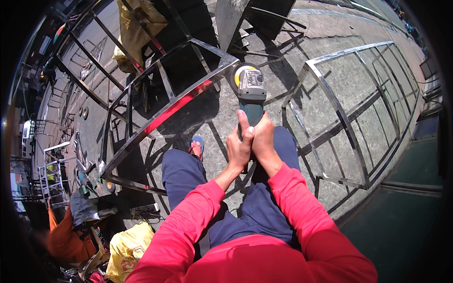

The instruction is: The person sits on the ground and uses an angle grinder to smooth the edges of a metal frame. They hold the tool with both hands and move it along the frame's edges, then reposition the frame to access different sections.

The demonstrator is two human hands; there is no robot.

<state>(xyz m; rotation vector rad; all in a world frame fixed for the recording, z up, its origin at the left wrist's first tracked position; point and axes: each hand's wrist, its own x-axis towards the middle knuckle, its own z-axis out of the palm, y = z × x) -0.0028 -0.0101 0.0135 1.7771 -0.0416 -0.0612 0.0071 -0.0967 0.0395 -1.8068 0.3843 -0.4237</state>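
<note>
Both my hands are wrapped round the body of an angle grinder, held out in front of my knees. My left hand grips its left side with the thumb lying along the top. My right hand closes round the right side. The grinder's yellow-centred disc is at the corner of a shiny metal frame; whether it touches the metal, I cannot tell. Red reflections show along the frame's near bar.
A second welded metal frame stands to the right on the concrete ground. Yellow sacking lies beyond the first frame. At lower left are another power tool, a yellow sack and a person in orange.
</note>
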